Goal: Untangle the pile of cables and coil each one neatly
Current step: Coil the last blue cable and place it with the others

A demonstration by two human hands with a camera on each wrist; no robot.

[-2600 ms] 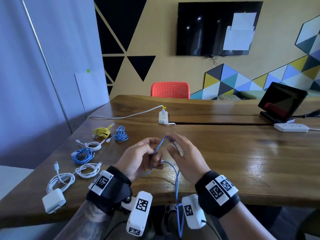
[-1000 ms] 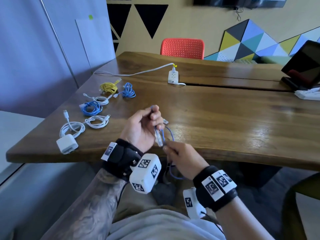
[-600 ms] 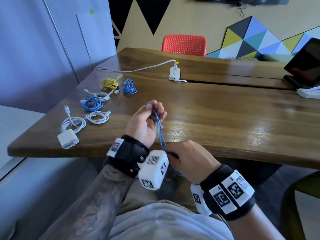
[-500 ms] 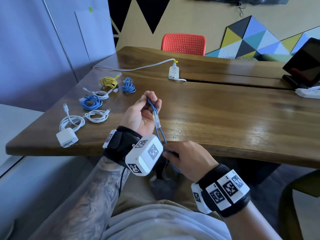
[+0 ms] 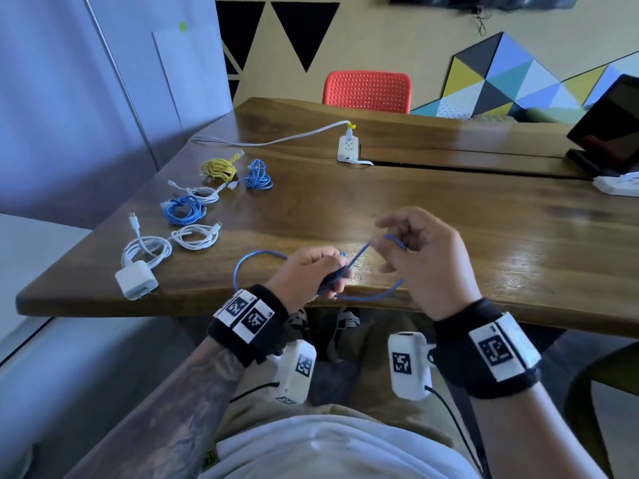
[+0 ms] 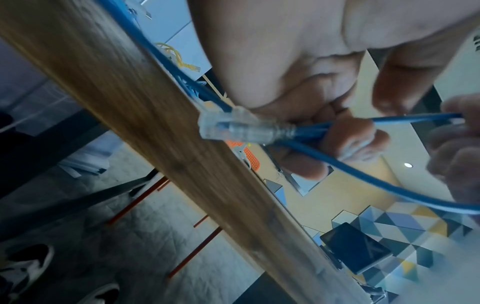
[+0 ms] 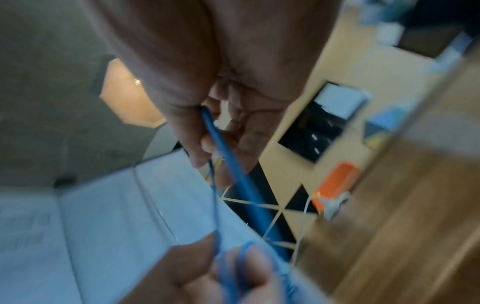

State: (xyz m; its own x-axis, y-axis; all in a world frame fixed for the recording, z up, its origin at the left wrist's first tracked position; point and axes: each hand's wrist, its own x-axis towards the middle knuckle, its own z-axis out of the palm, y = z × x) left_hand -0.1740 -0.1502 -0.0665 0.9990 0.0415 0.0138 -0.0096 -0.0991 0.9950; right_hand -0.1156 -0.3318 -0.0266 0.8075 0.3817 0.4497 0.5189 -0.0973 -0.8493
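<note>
- Plainly, most of the job looks done: six small coils already lie in a row along the left side of the table (image 5: 449,216).
- From far to near I count a yellow coil (image 5: 218,168), a small blue coil (image 5: 257,174), a white coil (image 5: 202,194), a larger blue coil (image 5: 182,209), another white coil (image 5: 195,236), and a white cable with its charger block (image 5: 136,279).
- What is left, as far as I can judge, is the one blue network cable (image 5: 254,255) that I have in hand, held over the near table edge.
- My left hand (image 5: 307,274) is clenched round a gathered bunch of that cable; the left wrist view shows its clear plug (image 6: 233,129) sticking out beside the curled fingers.
- My right hand (image 5: 422,257) pinches a strand of the same cable just beside the left, with the other fingers loosely bent.
- One loop arcs out to the left of my left hand, and another sags below both hands at the table edge.
- I judge this coil about half wound; it then needs setting down with the others.
- I see no tangled pile anywhere on the table.
</note>
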